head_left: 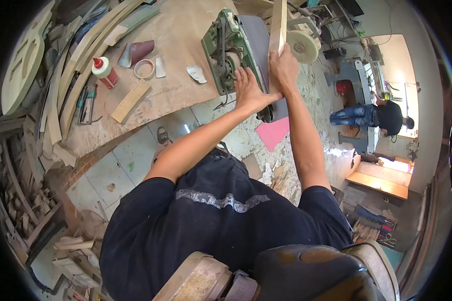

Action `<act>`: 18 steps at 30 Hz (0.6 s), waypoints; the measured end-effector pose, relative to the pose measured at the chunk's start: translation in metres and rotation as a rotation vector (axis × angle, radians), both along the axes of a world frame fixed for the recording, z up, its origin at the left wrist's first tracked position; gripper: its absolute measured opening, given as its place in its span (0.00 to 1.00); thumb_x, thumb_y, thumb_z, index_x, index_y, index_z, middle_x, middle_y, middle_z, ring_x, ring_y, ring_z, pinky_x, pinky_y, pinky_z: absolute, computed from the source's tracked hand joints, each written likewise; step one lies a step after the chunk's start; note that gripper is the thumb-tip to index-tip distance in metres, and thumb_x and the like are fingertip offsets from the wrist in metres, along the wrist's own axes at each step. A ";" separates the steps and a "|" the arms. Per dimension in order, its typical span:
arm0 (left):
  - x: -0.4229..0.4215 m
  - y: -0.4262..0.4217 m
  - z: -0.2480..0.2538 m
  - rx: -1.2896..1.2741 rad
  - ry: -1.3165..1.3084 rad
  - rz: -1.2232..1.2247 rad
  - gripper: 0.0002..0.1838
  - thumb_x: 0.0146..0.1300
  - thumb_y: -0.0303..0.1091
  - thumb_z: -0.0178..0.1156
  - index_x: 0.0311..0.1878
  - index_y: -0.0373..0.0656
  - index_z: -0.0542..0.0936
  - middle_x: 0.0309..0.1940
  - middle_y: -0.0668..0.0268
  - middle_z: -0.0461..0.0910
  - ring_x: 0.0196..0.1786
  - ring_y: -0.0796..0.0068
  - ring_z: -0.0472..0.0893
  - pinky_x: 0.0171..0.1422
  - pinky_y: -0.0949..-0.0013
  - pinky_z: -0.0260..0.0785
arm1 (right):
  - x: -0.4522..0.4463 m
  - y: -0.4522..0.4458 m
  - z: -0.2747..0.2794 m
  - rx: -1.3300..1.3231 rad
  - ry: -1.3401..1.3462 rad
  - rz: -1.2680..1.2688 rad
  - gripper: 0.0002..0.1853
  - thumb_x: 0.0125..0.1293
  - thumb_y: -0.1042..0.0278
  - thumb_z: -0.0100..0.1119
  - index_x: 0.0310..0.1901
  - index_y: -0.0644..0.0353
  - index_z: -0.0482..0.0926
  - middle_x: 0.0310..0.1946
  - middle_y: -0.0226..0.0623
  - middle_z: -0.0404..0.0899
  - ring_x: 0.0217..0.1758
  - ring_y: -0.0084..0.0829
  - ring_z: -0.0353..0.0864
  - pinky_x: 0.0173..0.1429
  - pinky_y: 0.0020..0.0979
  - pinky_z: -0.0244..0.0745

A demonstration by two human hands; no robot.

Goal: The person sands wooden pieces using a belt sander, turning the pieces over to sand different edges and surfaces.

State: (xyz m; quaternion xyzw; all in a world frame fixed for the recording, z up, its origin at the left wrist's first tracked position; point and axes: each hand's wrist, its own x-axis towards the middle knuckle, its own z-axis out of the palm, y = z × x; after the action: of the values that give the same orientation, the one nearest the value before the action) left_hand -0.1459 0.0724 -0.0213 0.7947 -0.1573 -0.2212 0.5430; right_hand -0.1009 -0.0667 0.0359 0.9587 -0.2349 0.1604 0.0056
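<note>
- Right hand (283, 70) seen closed around the near part of a pale wooden strip (279, 22).
- Left hand (251, 91) laid over the near end of the green belt sander (240, 39), its fingers spread apart and its thumb stretched toward the right wrist; whether the strip is touched by the thumb cannot be told.
- Strip held lengthwise along the right side of the sander, beside the grey belt (255, 32); far end cut off by the top of the view.
- Round pale disc (302, 46) noted just right of the sander.
- Pink sheet (273, 134) noted below the sander's near end.
- Sander placed at the right end of the worktable (178, 25).
- White scrap (196, 74) found near the sander, on its left; tape ring (144, 77), flat wooden block (131, 101) and red-capped bottle (106, 73) farther left.
- Curved wooden pieces (74, 85) heaped well left of the sander.
- Another person (386, 115), dark-topped and blue-trousered, seen well right of the sander.
</note>
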 end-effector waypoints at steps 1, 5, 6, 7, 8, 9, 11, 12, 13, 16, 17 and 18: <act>0.000 -0.002 0.001 -0.005 0.023 -0.006 0.82 0.41 0.75 0.75 0.81 0.22 0.40 0.83 0.34 0.36 0.87 0.43 0.33 0.89 0.49 0.30 | 0.002 0.000 0.001 0.012 0.027 -0.018 0.27 0.68 0.54 0.60 0.59 0.68 0.74 0.40 0.61 0.87 0.44 0.61 0.88 0.51 0.59 0.79; -0.004 -0.011 0.002 -0.033 0.060 0.005 0.79 0.46 0.71 0.73 0.81 0.21 0.39 0.83 0.34 0.35 0.87 0.43 0.33 0.89 0.49 0.31 | 0.002 0.003 0.004 -0.024 0.024 -0.012 0.27 0.68 0.52 0.60 0.59 0.67 0.74 0.41 0.62 0.87 0.46 0.61 0.87 0.53 0.60 0.75; -0.006 -0.012 0.002 -0.039 0.055 0.015 0.78 0.46 0.71 0.73 0.81 0.21 0.40 0.83 0.33 0.36 0.87 0.43 0.34 0.89 0.49 0.32 | 0.001 0.002 0.002 -0.019 0.022 -0.012 0.26 0.68 0.52 0.60 0.59 0.66 0.74 0.41 0.62 0.87 0.47 0.61 0.87 0.54 0.60 0.74; -0.008 -0.012 0.002 -0.054 0.069 0.011 0.77 0.48 0.69 0.73 0.81 0.21 0.40 0.83 0.34 0.36 0.87 0.42 0.34 0.90 0.49 0.32 | -0.001 0.001 0.001 -0.013 0.021 -0.013 0.26 0.68 0.52 0.59 0.59 0.66 0.75 0.41 0.62 0.87 0.48 0.61 0.87 0.55 0.61 0.73; -0.010 -0.013 0.002 -0.069 0.082 0.006 0.76 0.49 0.68 0.72 0.80 0.21 0.39 0.83 0.34 0.36 0.87 0.42 0.34 0.90 0.50 0.32 | -0.002 0.000 -0.001 -0.015 0.020 -0.010 0.26 0.69 0.52 0.59 0.58 0.66 0.75 0.42 0.62 0.87 0.48 0.61 0.87 0.55 0.61 0.72; -0.011 -0.014 0.002 -0.084 0.094 0.000 0.75 0.50 0.66 0.72 0.80 0.21 0.39 0.83 0.34 0.36 0.87 0.42 0.34 0.90 0.50 0.32 | -0.003 -0.001 -0.001 -0.018 0.017 -0.009 0.26 0.69 0.52 0.59 0.58 0.66 0.75 0.43 0.62 0.87 0.49 0.62 0.86 0.56 0.61 0.72; -0.013 -0.017 0.003 -0.111 0.128 0.015 0.74 0.51 0.64 0.72 0.80 0.20 0.38 0.83 0.34 0.36 0.87 0.42 0.34 0.90 0.52 0.32 | -0.005 -0.002 -0.001 -0.019 0.011 -0.011 0.26 0.69 0.52 0.59 0.58 0.65 0.75 0.43 0.62 0.87 0.50 0.62 0.86 0.56 0.61 0.71; -0.013 -0.018 0.004 -0.124 0.145 0.021 0.73 0.52 0.63 0.72 0.80 0.20 0.38 0.83 0.34 0.36 0.87 0.42 0.34 0.90 0.53 0.32 | -0.005 -0.001 -0.001 -0.018 0.008 -0.015 0.26 0.69 0.52 0.59 0.57 0.65 0.75 0.44 0.62 0.87 0.50 0.62 0.86 0.56 0.62 0.71; -0.014 -0.018 0.004 -0.133 0.165 0.023 0.73 0.52 0.62 0.72 0.80 0.21 0.38 0.83 0.34 0.35 0.87 0.42 0.34 0.90 0.53 0.32 | -0.008 0.000 -0.001 -0.015 0.006 -0.021 0.25 0.69 0.52 0.58 0.57 0.65 0.75 0.44 0.62 0.87 0.50 0.62 0.86 0.56 0.62 0.71; -0.013 -0.019 0.008 -0.156 0.214 0.028 0.73 0.52 0.60 0.73 0.81 0.21 0.37 0.84 0.34 0.35 0.87 0.42 0.33 0.90 0.55 0.31 | -0.010 0.007 0.008 -0.007 0.069 -0.057 0.25 0.69 0.52 0.58 0.57 0.66 0.75 0.45 0.62 0.87 0.50 0.62 0.86 0.56 0.62 0.71; -0.013 -0.019 0.009 -0.158 0.225 0.029 0.73 0.52 0.59 0.73 0.81 0.21 0.36 0.84 0.34 0.34 0.87 0.42 0.33 0.90 0.55 0.31 | -0.010 0.006 0.007 -0.013 0.066 -0.061 0.25 0.69 0.52 0.58 0.57 0.66 0.75 0.45 0.62 0.87 0.50 0.62 0.86 0.56 0.62 0.71; -0.012 -0.019 0.008 -0.160 0.236 0.032 0.73 0.51 0.59 0.74 0.81 0.22 0.36 0.84 0.35 0.34 0.87 0.42 0.33 0.90 0.55 0.32 | -0.009 0.004 0.004 -0.018 0.064 -0.063 0.25 0.69 0.52 0.58 0.57 0.66 0.75 0.45 0.62 0.87 0.50 0.62 0.86 0.56 0.62 0.71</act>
State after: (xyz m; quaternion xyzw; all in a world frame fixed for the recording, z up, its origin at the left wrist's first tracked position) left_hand -0.1582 0.0538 -0.0132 0.7197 -0.0968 -0.2913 0.6228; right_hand -0.1099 -0.0623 0.0403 0.9553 -0.2634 0.1316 0.0266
